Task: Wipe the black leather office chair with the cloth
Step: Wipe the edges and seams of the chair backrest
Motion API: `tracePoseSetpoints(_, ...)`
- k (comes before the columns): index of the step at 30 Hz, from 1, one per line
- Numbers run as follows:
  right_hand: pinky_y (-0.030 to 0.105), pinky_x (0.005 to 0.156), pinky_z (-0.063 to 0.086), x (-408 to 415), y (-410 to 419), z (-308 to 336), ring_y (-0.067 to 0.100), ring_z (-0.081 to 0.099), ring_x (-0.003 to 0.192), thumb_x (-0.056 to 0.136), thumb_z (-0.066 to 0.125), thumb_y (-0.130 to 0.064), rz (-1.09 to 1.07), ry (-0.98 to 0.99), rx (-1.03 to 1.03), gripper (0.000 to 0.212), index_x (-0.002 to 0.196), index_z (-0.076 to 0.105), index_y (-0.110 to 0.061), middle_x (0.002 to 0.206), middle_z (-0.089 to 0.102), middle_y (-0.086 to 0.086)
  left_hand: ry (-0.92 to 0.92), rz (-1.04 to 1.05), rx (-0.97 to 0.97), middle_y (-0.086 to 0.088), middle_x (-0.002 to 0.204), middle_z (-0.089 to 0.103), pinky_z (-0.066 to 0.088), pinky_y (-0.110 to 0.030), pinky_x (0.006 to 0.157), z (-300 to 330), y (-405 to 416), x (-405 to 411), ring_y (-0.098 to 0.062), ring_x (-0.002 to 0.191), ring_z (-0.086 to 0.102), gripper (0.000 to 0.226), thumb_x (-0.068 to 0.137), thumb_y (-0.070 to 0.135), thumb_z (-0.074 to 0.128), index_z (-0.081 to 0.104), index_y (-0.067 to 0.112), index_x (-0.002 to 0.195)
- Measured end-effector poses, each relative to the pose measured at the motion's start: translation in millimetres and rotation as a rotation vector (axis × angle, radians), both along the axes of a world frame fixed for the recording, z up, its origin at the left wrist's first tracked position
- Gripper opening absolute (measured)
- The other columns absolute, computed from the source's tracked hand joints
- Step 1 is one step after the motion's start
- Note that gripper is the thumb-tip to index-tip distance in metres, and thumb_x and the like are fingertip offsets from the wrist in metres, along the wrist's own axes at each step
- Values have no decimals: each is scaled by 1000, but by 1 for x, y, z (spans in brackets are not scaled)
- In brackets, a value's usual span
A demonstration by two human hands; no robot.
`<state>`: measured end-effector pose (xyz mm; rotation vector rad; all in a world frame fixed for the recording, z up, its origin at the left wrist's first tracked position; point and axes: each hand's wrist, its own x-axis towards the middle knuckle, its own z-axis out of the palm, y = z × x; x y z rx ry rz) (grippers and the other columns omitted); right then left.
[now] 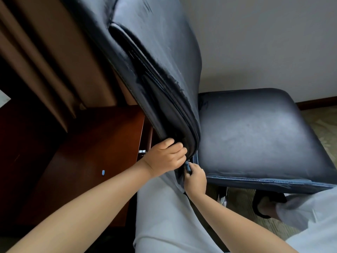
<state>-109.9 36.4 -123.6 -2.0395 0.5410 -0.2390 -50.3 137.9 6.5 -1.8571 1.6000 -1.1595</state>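
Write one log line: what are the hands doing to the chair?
left hand: grips backrest bottom edge | right hand: holds dark cloth at gap beside seat | wiping underway

This looks like an office or a hotel room: a black leather office chair (255, 132) stands beside a reddish wooden bench (94, 147), with brown curtains (45, 61), a plain white wall (264, 42) and a patterned carpet (326, 132).

One camera only, worn on my head, wide-angle, tipped forward and down along my forearms. It sits close: the chair backrest (145, 57) fills the upper middle, the seat (255, 136) spreads right, and my left hand (166, 156) and right hand (195, 178) meet near the centre. The wooden tabletop (94, 152) shows lower left, curtain (45, 57) behind, wall (264, 42) upper right.
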Motion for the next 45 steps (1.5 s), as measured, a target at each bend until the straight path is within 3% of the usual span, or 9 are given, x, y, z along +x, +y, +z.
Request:
tracePoseSetpoints(3, 31, 69, 40, 11, 0, -4, 29, 58, 85, 97, 45, -19, 23, 314, 115, 24, 83, 60, -8, 88, 62, 9, 13, 14, 6, 7, 66, 53, 37, -28, 80, 0, 0, 1, -12, 65, 57, 23, 79, 9, 57, 52, 22, 60)
tracePoseSetpoints(6, 32, 84, 45, 10, -2, -13, 29, 61, 101, 98, 46, -23, 30, 440, 271, 25, 104, 68, -11, 104, 67, 12, 13, 12, 8, 7, 66, 52, 37, -28, 81, 0, 0, 1, -12, 65, 55, 24, 79, 8, 56, 51, 22, 60)
tracePoseSetpoints(12, 24, 76, 39, -11, -3, -1, 17, 55, 86, 93, 56, -15, -65, 132, 204, 20, 107, 69, -9, 101, 67, 9, 9, 24, 8, 7, 66, 52, 38, -28, 80, -1, -1, -2, -12, 65, 56, 24, 79, 9, 55, 51, 22, 60)
tracePoseSetpoints(15, 21, 83, 38, -20, -3, -2, 18, 57, 97, 89, 60, -7, 38, -62, 124, 25, 113, 67, -7, 106, 65, 6, 15, 28, 15, 7, 67, 53, 38, -28, 80, -2, -1, -2, -13, 66, 56, 22, 79, 10, 57, 52, 22, 61)
tracePoseSetpoints(20, 21, 81, 39, -21, -11, -17, 22, 57, 106, 94, 52, -12, 236, 170, 87, 27, 119, 62, -10, 111, 60, 6, 21, 33, 14, 6, 68, 53, 38, -28, 82, -1, -2, -2, -13, 67, 56, 23, 80, 8, 55, 51, 21, 61)
tracePoseSetpoints(24, 20, 86, 40, -18, -10, -26, 20, 59, 109, 96, 52, -14, 189, 340, 220, 32, 126, 59, -13, 119, 63, 6, 11, 31, -6, 6, 68, 53, 37, -29, 82, -3, -2, -3, -13, 67, 57, 26, 82, 7, 52, 52, 22, 61)
tracePoseSetpoints(31, 18, 85, 32, -20, -15, -19, 21, 53, 105, 90, 57, -4, 222, -52, -81, 32, 121, 63, -9, 110, 65, 4, -7, 18, 2, 7, 66, 52, 37, -28, 81, -3, -4, -1, -12, 65, 56, 26, 82, 9, 53, 51, 22, 60)
tracePoseSetpoints(37, 18, 86, 32, -14, -15, -28, 22, 49, 109, 95, 51, -9, 263, -5, -109, 35, 130, 57, -10, 114, 61, 6, -5, 31, -9, 8, 66, 52, 37, -28, 81, -3, -3, -1, -12, 66, 56, 28, 84, 9, 51, 52, 23, 60)
tracePoseSetpoints(45, 31, 83, 46, -5, -22, -22, 25, 57, 100, 92, 56, -8, 323, 38, -252, 26, 115, 67, -8, 103, 67, 8, -41, 31, 94, 7, 71, 54, 36, -30, 83, -8, -2, -1, -15, 76, 50, 27, 87, 8, 47, 54, 22, 65)
